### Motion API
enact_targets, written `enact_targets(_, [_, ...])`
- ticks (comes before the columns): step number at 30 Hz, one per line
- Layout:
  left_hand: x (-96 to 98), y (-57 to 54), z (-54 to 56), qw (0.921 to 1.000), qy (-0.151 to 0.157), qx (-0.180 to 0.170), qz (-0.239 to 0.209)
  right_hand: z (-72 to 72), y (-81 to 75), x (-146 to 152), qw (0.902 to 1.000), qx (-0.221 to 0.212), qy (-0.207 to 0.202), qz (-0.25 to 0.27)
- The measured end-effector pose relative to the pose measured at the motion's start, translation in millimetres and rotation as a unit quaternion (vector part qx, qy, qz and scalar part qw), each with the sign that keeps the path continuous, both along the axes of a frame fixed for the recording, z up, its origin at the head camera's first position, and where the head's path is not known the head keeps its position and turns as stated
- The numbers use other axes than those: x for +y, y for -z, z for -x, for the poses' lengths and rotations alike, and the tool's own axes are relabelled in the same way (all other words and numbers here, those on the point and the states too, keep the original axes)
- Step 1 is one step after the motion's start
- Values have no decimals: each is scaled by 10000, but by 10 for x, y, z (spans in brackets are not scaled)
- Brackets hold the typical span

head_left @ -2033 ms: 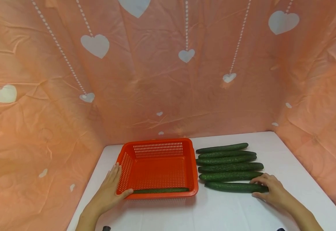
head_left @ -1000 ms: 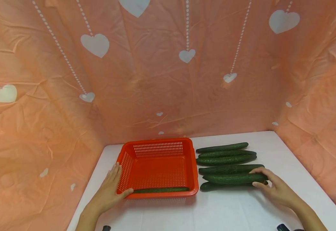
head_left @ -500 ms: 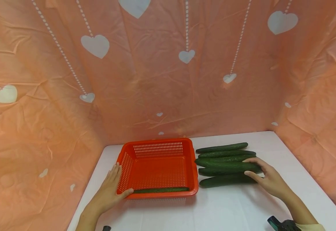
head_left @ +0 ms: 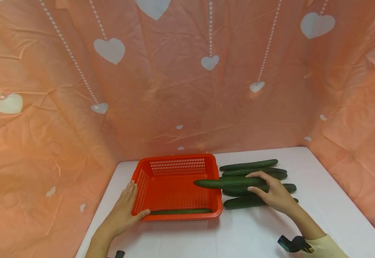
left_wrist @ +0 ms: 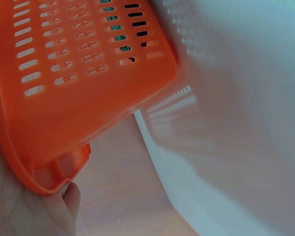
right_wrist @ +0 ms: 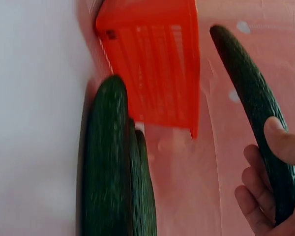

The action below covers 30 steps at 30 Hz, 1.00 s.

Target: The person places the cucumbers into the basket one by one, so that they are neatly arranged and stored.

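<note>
My right hand (head_left: 276, 195) grips a cucumber (head_left: 211, 184) near one end, thumb on one side and fingers round the other. The cucumber's free end reaches over the right rim of a red plastic basket (head_left: 174, 190). In the right wrist view the held cucumber (right_wrist: 248, 86) is raised above the table, higher than the basket wall. My left hand (head_left: 120, 212) rests on the basket's front left corner, fingers straight along the left rim, thumb on the front rim. One cucumber (head_left: 182, 211) lies inside, along the front wall.
Several cucumbers lie side by side right of the basket, the farthest cucumber (head_left: 248, 165) near the back and the nearest cucumber (head_left: 242, 203) in front. They rest on a white-covered table (head_left: 181, 240). An orange curtain (head_left: 161, 89) with white hearts encloses the back and sides.
My right hand has picked up the front cucumber of the row and carried it up and left to the basket's right rim. The left hand has stayed at the basket corner.
</note>
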<state>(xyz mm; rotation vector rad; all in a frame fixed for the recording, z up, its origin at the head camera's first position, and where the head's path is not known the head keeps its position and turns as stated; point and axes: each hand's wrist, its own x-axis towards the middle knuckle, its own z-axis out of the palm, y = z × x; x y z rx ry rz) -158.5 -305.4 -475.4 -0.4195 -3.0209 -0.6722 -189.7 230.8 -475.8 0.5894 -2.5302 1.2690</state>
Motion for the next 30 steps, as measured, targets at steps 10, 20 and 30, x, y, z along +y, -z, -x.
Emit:
enact_targets(10, [-6,12,15,10000,-6,-13,8,137,-10,-487,9997,118,-174,83])
enact_targets(20, [-4,0,12,10000,-16,-32,-6,158,-18,-995,9978,-208,-408,485])
enact_targets(30, [-6,26,7,10000,16,54,-28,161,-6,-1381,9959,-381,-739,359])
